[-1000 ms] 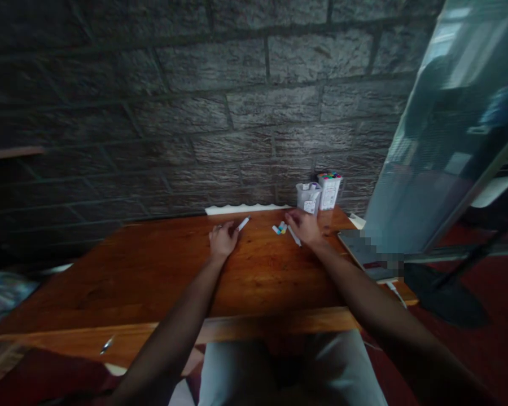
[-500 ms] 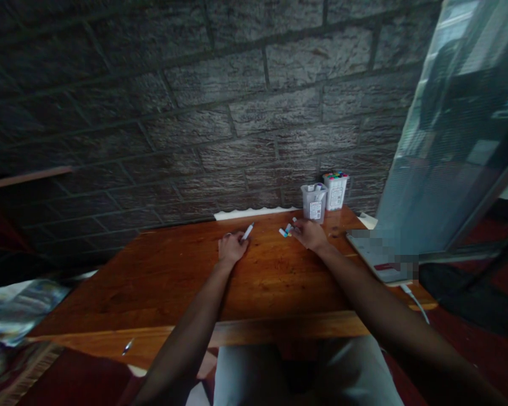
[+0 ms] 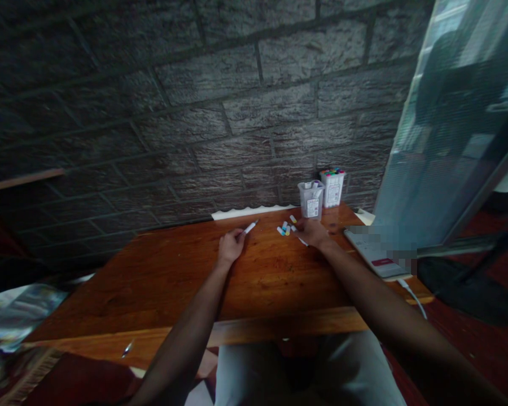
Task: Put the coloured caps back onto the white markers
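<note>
A: Left hand [image 3: 230, 247] is resting on the wooden table [image 3: 161, 282], fingers curling shut around a white marker [image 3: 250, 227]. The marker is sticking out past the fingertips, pointing up and right toward the wall.

B: Right hand [image 3: 313, 233]?

A: It is lying on the table just right of a small cluster of loose markers [image 3: 284, 228] with coloured caps. Fingers are bending down over them. A thin white marker [image 3: 302, 242] is poking out from under the hand on its near side, touching it. Whether the hand is actually gripping anything, cannot tell; too small and dim.

B: Anything behind?

A: Two marker holders are standing at the table's far edge against the dark brick wall [image 3: 195, 101]. The nearer clear holder [image 3: 310, 199] is sitting just beyond the right hand; the white one [image 3: 332, 188], packed with coloured caps, is touching it on the right.

B: More?

A: A white strip [image 3: 243, 212] is lying along the wall behind the left hand. A phone [image 3: 375, 254] with a cable is lying to the right of the right forearm. The two hands are staying well apart.
</note>
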A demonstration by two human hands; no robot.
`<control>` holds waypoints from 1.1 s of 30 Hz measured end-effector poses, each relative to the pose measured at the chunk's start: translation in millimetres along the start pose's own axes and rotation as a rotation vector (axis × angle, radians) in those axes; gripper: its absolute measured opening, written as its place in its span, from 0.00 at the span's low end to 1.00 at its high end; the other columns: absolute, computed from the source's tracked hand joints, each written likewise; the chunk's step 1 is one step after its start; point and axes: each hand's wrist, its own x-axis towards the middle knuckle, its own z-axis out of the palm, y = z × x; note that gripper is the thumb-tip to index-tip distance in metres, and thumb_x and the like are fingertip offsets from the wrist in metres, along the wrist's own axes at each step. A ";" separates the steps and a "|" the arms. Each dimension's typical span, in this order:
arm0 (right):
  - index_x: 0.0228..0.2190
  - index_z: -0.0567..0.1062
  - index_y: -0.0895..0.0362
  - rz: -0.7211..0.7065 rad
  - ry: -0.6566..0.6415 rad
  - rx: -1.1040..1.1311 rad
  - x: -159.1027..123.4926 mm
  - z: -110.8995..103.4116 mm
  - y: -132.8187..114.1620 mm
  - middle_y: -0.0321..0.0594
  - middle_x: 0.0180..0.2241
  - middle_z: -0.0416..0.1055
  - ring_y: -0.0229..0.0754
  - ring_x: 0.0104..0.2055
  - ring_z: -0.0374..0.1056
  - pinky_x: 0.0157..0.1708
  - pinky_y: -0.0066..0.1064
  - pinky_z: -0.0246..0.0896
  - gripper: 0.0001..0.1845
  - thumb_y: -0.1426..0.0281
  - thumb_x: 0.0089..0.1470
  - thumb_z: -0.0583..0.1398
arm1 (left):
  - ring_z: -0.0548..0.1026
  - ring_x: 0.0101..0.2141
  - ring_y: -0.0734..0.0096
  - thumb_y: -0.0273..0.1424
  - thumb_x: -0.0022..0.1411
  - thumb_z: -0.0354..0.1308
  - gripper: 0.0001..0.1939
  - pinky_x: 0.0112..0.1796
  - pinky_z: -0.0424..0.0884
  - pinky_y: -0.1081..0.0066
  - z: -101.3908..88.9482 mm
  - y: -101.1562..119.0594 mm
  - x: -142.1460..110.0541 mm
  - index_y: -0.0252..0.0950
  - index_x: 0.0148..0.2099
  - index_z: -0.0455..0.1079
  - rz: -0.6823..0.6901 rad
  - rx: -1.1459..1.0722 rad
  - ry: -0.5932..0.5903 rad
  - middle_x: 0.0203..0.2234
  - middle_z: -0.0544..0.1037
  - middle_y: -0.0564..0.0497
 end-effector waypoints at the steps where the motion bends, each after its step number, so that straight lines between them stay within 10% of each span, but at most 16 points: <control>1: 0.33 0.78 0.55 0.027 -0.007 -0.020 -0.5 -0.5 -0.5 0.43 0.30 0.77 0.43 0.32 0.73 0.28 0.28 0.60 0.10 0.63 0.51 0.60 | 0.76 0.38 0.61 0.38 0.56 0.58 0.11 0.43 0.66 0.65 1.7 -0.3 1.7 0.39 0.38 0.75 -0.022 -0.151 0.025 0.35 0.80 0.47; 6: 0.35 0.78 0.55 0.114 -0.051 -0.063 -2.1 -5.5 -5.6 0.44 0.33 0.77 0.46 0.35 0.73 0.31 0.30 0.62 0.17 0.56 0.52 0.59 | 0.75 0.33 0.71 0.39 0.51 0.62 0.17 0.34 0.68 0.72 -2.3 4.3 6.7 0.36 0.41 0.72 -0.291 -0.862 0.029 0.37 0.80 0.46; 9: 0.39 0.77 0.55 -0.068 -0.019 -0.022 -0.9 -4.3 -8.2 0.44 0.37 0.77 0.45 0.39 0.72 0.38 0.32 0.63 0.15 0.60 0.52 0.60 | 0.75 0.31 0.74 0.37 0.54 0.60 0.13 0.33 0.69 0.73 -11.9 6.6 7.4 0.37 0.41 0.71 -0.369 -1.024 -0.009 0.39 0.79 0.48; 13: 0.44 0.76 0.54 -0.337 0.007 -0.074 1.8 5.4 -8.7 0.43 0.45 0.75 0.47 0.49 0.67 0.53 0.37 0.56 0.21 0.62 0.48 0.65 | 0.76 0.33 0.75 0.38 0.58 0.57 0.11 0.35 0.69 0.73 -17.4 9.3 6.6 0.38 0.41 0.71 -0.334 -1.064 -0.020 0.39 0.79 0.49; 22: 0.39 0.78 0.48 -0.311 -0.067 -0.155 3.5 7.2 -5.0 0.38 0.44 0.76 0.45 0.51 0.66 0.54 0.37 0.54 0.10 0.66 0.54 0.61 | 0.76 0.40 0.71 0.32 0.52 0.64 0.15 0.37 0.67 0.74 -11.0 25.3 -4.1 0.37 0.44 0.72 -0.238 -1.135 -0.209 0.46 0.78 0.45; 33: 0.30 0.78 0.55 -0.277 0.003 -0.056 1.0 4.2 -16.1 0.44 0.35 0.77 0.44 0.41 0.71 0.48 0.33 0.58 0.16 0.65 0.61 0.53 | 0.75 0.31 0.70 0.37 0.49 0.67 0.17 0.32 0.66 0.73 -1.6 31.4 -10.0 0.33 0.40 0.78 -0.160 -0.936 -0.328 0.30 0.80 0.46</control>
